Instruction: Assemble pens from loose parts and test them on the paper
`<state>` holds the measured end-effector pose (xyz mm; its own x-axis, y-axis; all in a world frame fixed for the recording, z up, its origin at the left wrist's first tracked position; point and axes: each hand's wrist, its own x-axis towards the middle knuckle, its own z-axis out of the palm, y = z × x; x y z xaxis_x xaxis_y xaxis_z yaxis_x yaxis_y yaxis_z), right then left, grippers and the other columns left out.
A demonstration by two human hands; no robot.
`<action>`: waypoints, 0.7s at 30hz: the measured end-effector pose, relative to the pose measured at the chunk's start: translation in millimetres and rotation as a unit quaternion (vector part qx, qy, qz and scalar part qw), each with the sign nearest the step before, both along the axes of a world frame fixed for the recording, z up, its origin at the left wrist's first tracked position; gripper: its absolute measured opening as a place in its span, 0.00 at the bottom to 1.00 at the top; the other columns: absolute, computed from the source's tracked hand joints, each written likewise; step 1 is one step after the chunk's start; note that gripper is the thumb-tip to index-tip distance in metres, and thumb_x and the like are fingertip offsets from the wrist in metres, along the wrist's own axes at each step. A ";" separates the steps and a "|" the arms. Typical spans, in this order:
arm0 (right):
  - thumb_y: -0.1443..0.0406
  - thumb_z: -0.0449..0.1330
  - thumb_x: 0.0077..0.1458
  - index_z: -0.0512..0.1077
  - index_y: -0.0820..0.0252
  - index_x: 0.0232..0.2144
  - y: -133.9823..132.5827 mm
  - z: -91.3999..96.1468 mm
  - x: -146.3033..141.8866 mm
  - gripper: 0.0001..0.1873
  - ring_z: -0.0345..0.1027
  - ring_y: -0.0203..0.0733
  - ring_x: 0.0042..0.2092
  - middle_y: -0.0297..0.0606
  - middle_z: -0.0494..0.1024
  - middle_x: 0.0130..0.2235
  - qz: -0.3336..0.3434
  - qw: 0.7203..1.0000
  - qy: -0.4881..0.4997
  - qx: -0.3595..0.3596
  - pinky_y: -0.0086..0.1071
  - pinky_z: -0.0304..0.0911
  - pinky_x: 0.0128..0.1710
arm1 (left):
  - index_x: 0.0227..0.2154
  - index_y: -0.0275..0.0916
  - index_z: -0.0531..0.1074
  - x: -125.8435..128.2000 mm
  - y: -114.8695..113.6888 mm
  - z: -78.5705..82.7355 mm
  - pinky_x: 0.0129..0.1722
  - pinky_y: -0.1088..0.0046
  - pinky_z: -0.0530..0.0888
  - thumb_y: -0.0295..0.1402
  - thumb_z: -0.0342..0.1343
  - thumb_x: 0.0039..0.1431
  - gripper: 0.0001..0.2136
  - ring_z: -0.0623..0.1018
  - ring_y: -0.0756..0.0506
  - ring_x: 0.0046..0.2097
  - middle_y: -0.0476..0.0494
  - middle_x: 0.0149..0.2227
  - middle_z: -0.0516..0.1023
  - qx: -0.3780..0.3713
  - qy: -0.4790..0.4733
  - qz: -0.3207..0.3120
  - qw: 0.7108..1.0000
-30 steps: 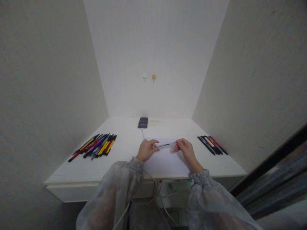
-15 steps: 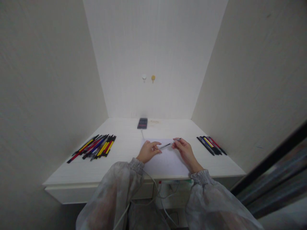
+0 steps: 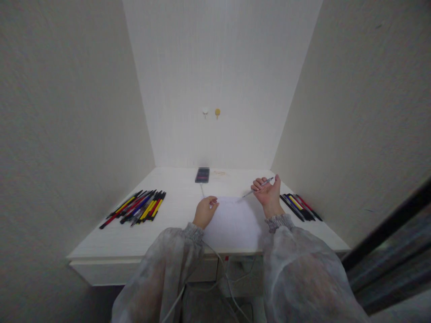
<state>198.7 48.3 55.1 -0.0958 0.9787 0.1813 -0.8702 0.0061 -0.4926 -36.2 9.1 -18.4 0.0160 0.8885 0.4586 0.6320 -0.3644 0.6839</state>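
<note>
Pen [image 3: 249, 193], pale or clear in the barrel, slanting over the far right corner of the white sheet [image 3: 232, 229]; low end down toward it, touching or apart impossible to tell. Held across the curled fingers of the right hand [image 3: 267, 193], palm turned up, thumb standing out from the barrel: no writing grip at present. Left hand [image 3: 204, 211] over the sheet's left edge, thumb and fingers drawn narrow; anything small pinched there, cannot tell.

Left of the sheet, well apart on the desk [image 3: 178, 188]: larger bunch of pens [image 3: 143, 206], overlapping, in black, red, yellow, blue. Right of the sheet: smaller bunch [image 3: 301, 207], side by side. Beyond the sheet: dark phone [image 3: 202, 175], blurred into blocks, with cable [image 3: 201, 188].

Progress, as judged: one pen singled out and in hand, handling unfinished, not yet laid in either bunch. Any writing on the sheet too faint to read. Which bunch dealt with and which waiting: cannot tell.
</note>
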 end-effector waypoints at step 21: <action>0.56 0.44 0.46 0.61 0.59 0.20 20.0 -45.6 -1.6 0.14 0.43 0.28 0.13 0.27 0.55 0.16 -0.048 0.998 0.014 -0.033 0.23 0.43 0.11 | 0.32 0.35 0.72 -5.6 -2.0 -0.2 0.36 0.73 0.67 0.32 0.50 0.50 0.08 0.72 0.49 0.33 0.45 0.31 0.75 -0.064 0.061 0.004 0.996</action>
